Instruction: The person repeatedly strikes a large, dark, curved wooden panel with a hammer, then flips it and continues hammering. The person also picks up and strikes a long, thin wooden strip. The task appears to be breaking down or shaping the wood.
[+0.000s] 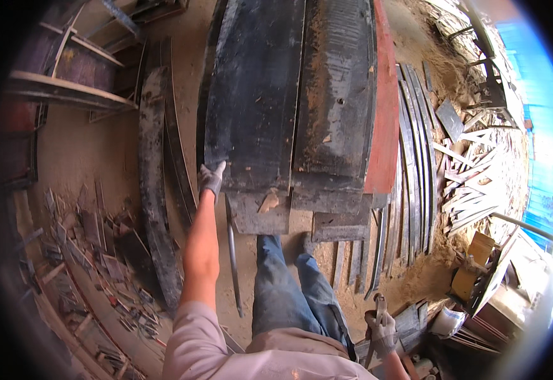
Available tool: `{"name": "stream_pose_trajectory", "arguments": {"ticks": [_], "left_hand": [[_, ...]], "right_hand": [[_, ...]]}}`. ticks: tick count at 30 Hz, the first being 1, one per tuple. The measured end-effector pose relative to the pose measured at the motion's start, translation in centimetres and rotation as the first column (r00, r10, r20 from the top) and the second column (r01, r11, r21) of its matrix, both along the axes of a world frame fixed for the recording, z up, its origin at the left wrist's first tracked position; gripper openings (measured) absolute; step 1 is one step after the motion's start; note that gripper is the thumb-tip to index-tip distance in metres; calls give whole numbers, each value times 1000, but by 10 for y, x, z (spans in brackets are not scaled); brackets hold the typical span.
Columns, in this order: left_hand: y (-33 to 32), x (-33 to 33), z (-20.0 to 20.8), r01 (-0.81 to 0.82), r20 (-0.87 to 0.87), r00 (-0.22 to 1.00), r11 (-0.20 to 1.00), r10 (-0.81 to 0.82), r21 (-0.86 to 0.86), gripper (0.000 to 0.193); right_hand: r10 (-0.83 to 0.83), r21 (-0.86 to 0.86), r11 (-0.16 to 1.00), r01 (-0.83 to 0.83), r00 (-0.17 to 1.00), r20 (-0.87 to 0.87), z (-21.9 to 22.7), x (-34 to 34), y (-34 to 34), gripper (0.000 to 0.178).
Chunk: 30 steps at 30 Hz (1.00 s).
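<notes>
A long black board [251, 95] lies on a stack in front of me. My left hand [211, 178], in a pale grey glove, is at its near left corner, the thumb on top and the fingers curled at the edge. Beside that board lies a second dark board [334, 101], scuffed and brown-stained. Low at my right side, my right hand [383, 330], gloved too, is closed around a dark hand tool [379, 301] with a metal end. Its exact kind is hard to make out.
A red board [385, 107] edges the stack's right side. Shorter boards [260, 212] jut out near my legs. Long dark strips [419, 164] and scrap wood [472, 183] lie to the right. A long plank [155, 183] and wood debris [115, 266] are on the left.
</notes>
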<state>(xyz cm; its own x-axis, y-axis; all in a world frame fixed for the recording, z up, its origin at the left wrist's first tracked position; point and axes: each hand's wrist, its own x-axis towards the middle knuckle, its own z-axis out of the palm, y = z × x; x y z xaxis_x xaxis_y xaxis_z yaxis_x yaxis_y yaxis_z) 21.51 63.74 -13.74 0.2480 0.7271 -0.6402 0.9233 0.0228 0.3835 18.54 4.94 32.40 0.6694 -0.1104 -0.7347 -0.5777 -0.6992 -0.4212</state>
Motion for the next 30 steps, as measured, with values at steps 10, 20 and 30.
{"name": "stream_pose_trajectory", "arguments": {"ticks": [10, 20, 30], "left_hand": [[3, -17, 121, -41, 381, 890, 879, 248, -476, 65], [-163, -68, 313, 316, 524, 813, 948, -253, -32, 63], [-353, -150, 358, 114, 523, 834, 874, 174, -472, 52]], "right_hand": [[-265, 107, 956, 275, 959, -98, -27, 32, 42, 22], [-435, 567, 710, 417, 893, -113, -105, 68, 8, 33], [-493, 761, 535, 366, 867, -71, -128, 44, -119, 24]]}}
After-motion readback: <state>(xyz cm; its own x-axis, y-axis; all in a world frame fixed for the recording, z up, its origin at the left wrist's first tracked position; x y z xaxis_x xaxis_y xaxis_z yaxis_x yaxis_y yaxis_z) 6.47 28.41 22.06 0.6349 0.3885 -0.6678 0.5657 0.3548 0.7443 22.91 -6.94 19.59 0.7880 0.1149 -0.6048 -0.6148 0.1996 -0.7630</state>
